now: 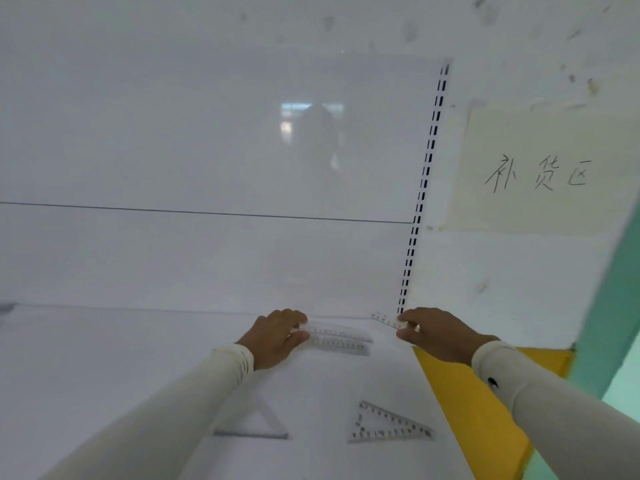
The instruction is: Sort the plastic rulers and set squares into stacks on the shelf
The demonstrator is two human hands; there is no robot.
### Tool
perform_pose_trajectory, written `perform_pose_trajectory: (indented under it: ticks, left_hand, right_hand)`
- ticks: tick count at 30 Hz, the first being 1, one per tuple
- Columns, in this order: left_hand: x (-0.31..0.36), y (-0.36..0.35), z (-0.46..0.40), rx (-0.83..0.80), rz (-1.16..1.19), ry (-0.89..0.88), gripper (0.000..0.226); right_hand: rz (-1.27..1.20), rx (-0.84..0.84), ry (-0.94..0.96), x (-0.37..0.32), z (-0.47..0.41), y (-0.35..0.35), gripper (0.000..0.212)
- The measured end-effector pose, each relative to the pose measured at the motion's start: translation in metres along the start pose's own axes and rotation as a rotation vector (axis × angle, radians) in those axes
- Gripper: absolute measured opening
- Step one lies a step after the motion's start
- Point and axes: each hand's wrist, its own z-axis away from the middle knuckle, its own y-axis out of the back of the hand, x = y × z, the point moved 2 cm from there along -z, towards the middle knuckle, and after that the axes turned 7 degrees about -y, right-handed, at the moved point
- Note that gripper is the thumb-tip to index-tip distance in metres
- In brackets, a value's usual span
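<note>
While both arms reach forward from the bottom of the frame in pale long sleeves, the left hand [277,336] sits just below the middle of the picture, its fingers and thumb curled round the near end of a clear plastic ruler [337,331]. That ruler runs off to the right along the white shelf [104,358], close to the back wall. A second clear ruler [341,346] lies just beside it on the near side, roughly parallel; whether the two touch cannot be told.

To the right of centre, the right hand [436,332] pinches one end of a short clear ruler [386,320] between fingers and thumb. This piece points up and to the left, towards the corner where the shelf meets the wall, and it stays apart from the two rulers by the left hand.

Lower in the frame, two set squares lie flat on the shelf. One clear set square [389,424] with dark markings sits lower right of centre. Another set square [266,424], fainter, lies lower centre, partly hidden by the left sleeve [156,410].

A slotted upright strip [424,188] climbs the white back wall right of centre. A paper sign [540,171] with handwritten characters hangs at upper right. A yellow panel [485,403] shows at lower right.
</note>
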Motion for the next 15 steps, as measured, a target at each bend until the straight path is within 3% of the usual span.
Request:
perform_pose_trajectory:
  ticks: [5,10,15]
  left_hand:
    - [-0.020,-0.010,-0.026,-0.077,-0.034,-0.010,0.065]
    - [-0.036,-0.027,-0.034,-0.140,-0.103,-0.001,0.042]
    - [-0.041,-0.029,-0.031,-0.173,-0.143,0.019,0.045]
  right_hand:
    - [0.023,0.020,-0.051,-0.004,-0.010,-0.001,0.046]
    - [0.037,0.003,-0.103,0.002,-0.009,-0.005,0.047]
    - [0.029,0.012,-0.099,-0.002,-0.017,-0.008,0.047]
